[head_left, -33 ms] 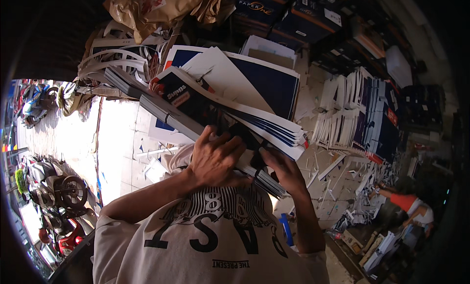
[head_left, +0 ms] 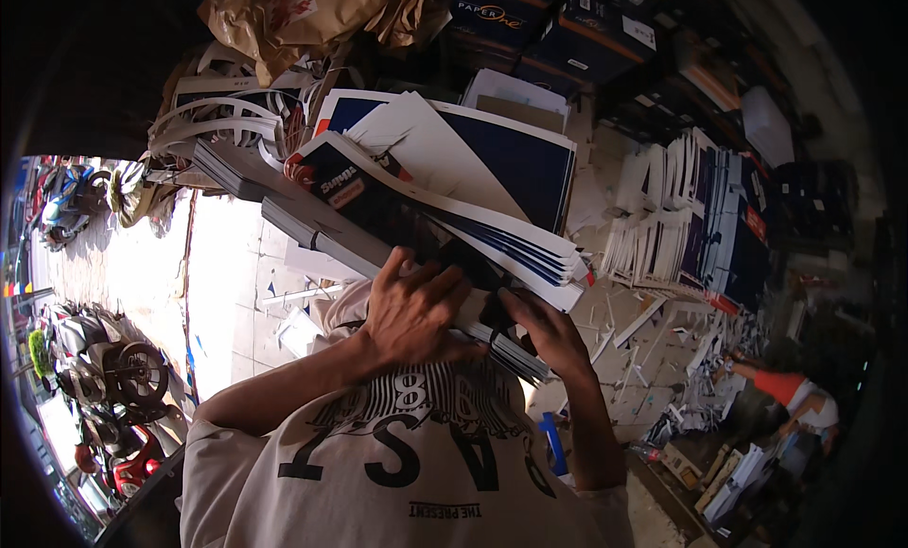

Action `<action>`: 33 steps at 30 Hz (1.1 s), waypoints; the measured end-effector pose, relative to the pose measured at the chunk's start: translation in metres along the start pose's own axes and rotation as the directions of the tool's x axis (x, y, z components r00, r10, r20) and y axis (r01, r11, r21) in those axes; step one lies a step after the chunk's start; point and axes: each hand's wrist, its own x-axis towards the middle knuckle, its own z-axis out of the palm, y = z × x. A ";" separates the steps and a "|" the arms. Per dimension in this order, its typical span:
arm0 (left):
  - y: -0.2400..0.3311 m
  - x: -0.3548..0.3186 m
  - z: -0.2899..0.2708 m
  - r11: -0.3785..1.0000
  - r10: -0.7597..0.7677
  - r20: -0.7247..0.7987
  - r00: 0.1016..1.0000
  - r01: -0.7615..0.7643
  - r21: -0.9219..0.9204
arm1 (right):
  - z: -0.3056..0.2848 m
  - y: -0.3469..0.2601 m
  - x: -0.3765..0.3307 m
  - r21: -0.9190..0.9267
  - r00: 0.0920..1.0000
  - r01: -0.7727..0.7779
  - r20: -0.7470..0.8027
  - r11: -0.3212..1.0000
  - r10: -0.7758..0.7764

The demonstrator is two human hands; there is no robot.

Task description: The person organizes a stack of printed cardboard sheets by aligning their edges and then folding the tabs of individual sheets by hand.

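The left hand (head_left: 416,307) grasped a long banded stack of sheets (head_left: 345,252), its fingers curled partway over the upper edge, while the right hand (head_left: 550,330), fingers bent, touched the stack near its lower end, though whether it had closed there could not be told. The stack slanted down to the right in front of the pale shirt (head_left: 397,453), its upper end beside dark printed sheets (head_left: 345,179). Beyond these lay white and navy boards (head_left: 515,160), with a standing row of boards (head_left: 681,217) farther right, on a scrap-strewn floor (head_left: 619,373).
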 end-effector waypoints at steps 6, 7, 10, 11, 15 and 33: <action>0.007 -0.008 -0.004 0.996 -0.088 0.100 0.991 0.089 -0.008 | -0.008 0.009 -0.004 -0.014 0.983 -0.152 0.105 0.988 0.152; 0.008 -0.009 -0.003 0.996 -0.089 0.109 0.990 0.090 0.000 | -0.007 0.008 -0.005 -0.083 0.982 -0.104 0.149 0.991 0.116; 0.009 -0.011 -0.007 0.995 -0.098 0.133 0.986 0.100 -0.007 | -0.004 0.008 -0.006 -0.026 0.953 -0.296 0.062 0.955 0.297; 0.010 -0.012 -0.011 0.994 -0.102 0.148 0.984 0.107 -0.022 | -0.003 0.005 -0.007 -0.032 0.909 -0.414 0.035 0.910 0.415; 0.001 -0.013 -0.025 0.999 -0.019 0.297 0.955 0.027 -0.021 | 0.008 0.029 -0.017 -0.470 0.997 0.047 -0.035 0.881 -0.073; -0.010 -0.017 -0.023 0.985 0.173 0.449 0.877 -0.158 -0.070 | 0.031 0.027 -0.013 -0.313 0.893 0.287 -0.254 0.905 -0.371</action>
